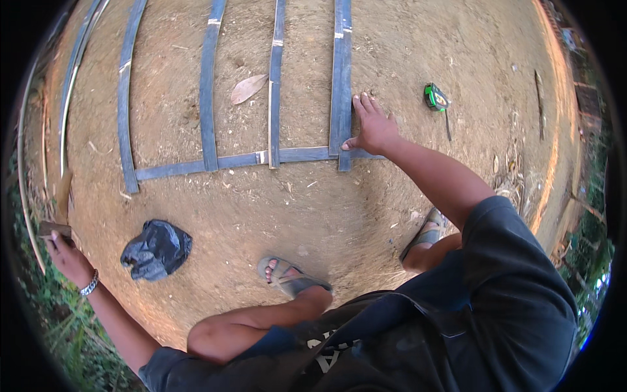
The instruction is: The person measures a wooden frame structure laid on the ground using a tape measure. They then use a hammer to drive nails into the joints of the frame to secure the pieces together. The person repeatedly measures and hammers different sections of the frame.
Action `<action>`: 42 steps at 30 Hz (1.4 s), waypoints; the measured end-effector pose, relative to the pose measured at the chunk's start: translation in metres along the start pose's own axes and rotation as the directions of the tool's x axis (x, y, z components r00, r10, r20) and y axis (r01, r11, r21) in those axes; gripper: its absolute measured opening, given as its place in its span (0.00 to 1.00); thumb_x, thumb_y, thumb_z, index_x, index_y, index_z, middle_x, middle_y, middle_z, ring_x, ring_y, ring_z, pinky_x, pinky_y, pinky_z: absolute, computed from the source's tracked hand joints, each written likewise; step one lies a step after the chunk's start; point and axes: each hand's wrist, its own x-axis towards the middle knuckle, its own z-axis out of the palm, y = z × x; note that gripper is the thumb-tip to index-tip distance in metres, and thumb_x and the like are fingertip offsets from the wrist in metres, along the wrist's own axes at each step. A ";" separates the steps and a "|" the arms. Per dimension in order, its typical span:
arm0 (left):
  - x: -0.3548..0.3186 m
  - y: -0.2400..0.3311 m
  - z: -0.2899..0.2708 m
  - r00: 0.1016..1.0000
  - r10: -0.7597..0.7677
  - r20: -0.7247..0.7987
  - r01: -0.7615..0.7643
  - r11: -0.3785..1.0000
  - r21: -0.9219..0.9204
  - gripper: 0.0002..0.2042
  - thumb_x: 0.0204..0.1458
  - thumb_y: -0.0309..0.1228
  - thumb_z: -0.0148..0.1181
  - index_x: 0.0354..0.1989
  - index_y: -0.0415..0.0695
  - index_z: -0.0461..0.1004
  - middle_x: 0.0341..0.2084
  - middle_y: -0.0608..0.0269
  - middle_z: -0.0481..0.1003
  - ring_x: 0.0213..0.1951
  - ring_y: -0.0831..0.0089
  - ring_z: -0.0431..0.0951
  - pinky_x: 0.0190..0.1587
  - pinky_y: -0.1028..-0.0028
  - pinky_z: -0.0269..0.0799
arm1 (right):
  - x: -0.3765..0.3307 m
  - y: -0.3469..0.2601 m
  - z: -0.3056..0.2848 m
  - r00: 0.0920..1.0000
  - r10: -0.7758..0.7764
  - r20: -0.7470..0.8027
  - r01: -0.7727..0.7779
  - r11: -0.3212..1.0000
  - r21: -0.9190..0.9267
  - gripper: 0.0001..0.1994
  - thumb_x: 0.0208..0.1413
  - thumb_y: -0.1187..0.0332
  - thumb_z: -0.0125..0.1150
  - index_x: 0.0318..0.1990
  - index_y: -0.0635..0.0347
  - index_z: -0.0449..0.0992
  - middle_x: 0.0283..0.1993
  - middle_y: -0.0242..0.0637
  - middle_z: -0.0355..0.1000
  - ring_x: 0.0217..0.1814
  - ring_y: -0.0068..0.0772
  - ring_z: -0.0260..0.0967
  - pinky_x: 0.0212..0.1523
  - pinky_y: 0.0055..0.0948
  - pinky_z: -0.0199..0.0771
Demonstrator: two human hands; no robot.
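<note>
Far out to the left, my left hand is closed on a hammer-like tool with a dark block-shaped head. A brown wooden handle seems to rise from that head. My right hand lies with fingers spread at the right edge of two overlapping dark strips. Its thumb touches the strips near their lower end, where they cross a long dark crosspiece. More dark strips run away from me from this crosspiece, spaced apart like a ladder on the dirt.
A green and black tape measure sits right of the strips, its strap trailing. Left of my sandalled feet lies a crumpled black plastic bag. A dry leaf rests between strips. Long poles lie at far left; plants border both sides.
</note>
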 end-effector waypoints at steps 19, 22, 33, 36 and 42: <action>-0.467 0.384 0.143 0.280 -0.108 0.954 0.529 0.847 -0.060 0.18 0.65 0.41 0.55 0.55 0.44 0.80 0.54 0.49 0.78 0.53 0.50 0.79 0.58 0.59 0.74 | -0.004 0.010 0.014 0.988 -0.110 -0.105 0.125 0.981 0.146 0.65 0.46 0.40 0.78 0.81 0.55 0.37 0.85 0.43 0.33 0.87 0.43 0.29 0.77 0.70 0.44; -0.490 0.418 0.149 0.439 -0.257 0.861 0.465 0.885 0.027 0.16 0.63 0.39 0.60 0.54 0.47 0.82 0.51 0.51 0.80 0.51 0.52 0.80 0.56 0.61 0.75 | -0.004 0.025 0.027 0.987 -0.106 -0.118 0.127 0.973 0.191 0.65 0.46 0.41 0.78 0.81 0.54 0.36 0.85 0.43 0.32 0.87 0.45 0.29 0.77 0.70 0.43; -0.414 0.488 0.201 0.577 -0.488 0.655 0.706 0.701 -0.100 0.15 0.59 0.38 0.65 0.51 0.46 0.81 0.42 0.53 0.82 0.45 0.53 0.83 0.50 0.60 0.77 | -0.002 0.023 0.018 0.960 -0.187 -0.208 0.221 0.964 0.149 0.68 0.41 0.41 0.81 0.81 0.48 0.35 0.85 0.51 0.31 0.87 0.53 0.28 0.79 0.69 0.37; -0.407 0.489 0.228 0.557 -0.523 0.645 0.748 0.653 -0.116 0.16 0.57 0.39 0.67 0.49 0.44 0.80 0.37 0.53 0.83 0.41 0.53 0.84 0.47 0.60 0.78 | 0.001 0.022 0.022 0.956 -0.196 -0.218 0.231 0.962 0.148 0.69 0.40 0.41 0.82 0.81 0.47 0.35 0.85 0.51 0.31 0.87 0.53 0.27 0.79 0.69 0.36; -0.402 0.484 0.245 0.492 -0.611 0.620 0.793 0.608 -0.031 0.21 0.50 0.44 0.75 0.44 0.44 0.78 0.36 0.53 0.83 0.39 0.55 0.84 0.46 0.61 0.78 | 0.002 0.027 0.032 0.936 -0.221 -0.272 0.264 0.955 0.134 0.67 0.42 0.41 0.80 0.81 0.46 0.35 0.85 0.50 0.31 0.87 0.52 0.28 0.79 0.68 0.34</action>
